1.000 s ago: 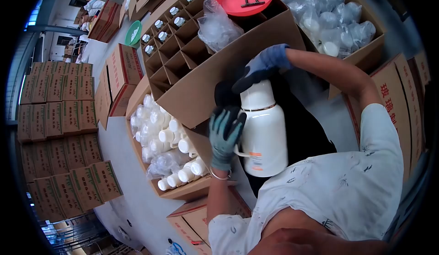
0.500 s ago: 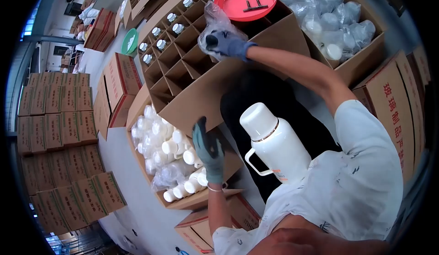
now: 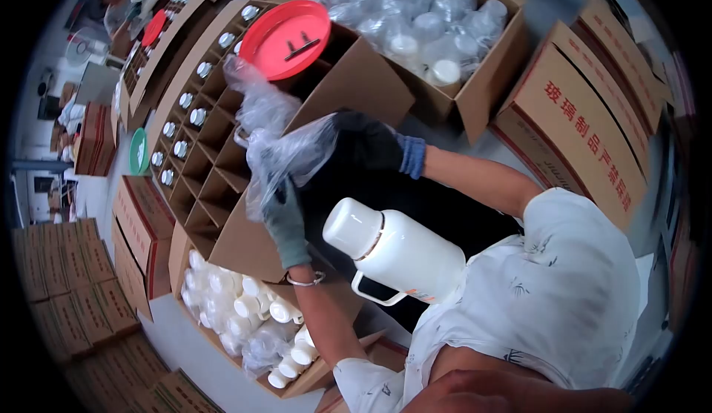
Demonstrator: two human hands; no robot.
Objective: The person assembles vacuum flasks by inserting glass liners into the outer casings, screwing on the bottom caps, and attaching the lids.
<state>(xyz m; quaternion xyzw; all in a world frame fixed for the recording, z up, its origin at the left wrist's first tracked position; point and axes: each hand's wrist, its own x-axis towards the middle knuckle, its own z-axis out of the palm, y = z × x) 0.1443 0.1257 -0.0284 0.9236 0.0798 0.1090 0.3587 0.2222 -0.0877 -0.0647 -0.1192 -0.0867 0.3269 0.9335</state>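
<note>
A clear plastic bag (image 3: 285, 146) is stretched between my two hands beside the divided carton. My right hand (image 3: 363, 142), in a dark glove with a blue cuff, is closed on the bag's right end. Gloved in grey-green, my left hand (image 3: 283, 224) grips its lower edge, with the fingertips partly covered by the film. On my lap lies a white flask (image 3: 400, 250), tilted, its cap toward the upper left and its handle below; neither hand touches it. More plastic film lies over the carton's dividers (image 3: 211, 183).
A red tray (image 3: 285, 38) with small dark metal pieces rests on the carton. Bagged items fill a box (image 3: 489, 90) at the top; white flask parts fill another (image 3: 285, 391) at lower left. Printed cartons (image 3: 578, 131) stand right. Another person (image 3: 115, 16) is far upper left.
My right hand has drawn the plastic bag from the carton toward my lap, and my left hand has taken hold of it. The view has turned, and the flask lies more level.
</note>
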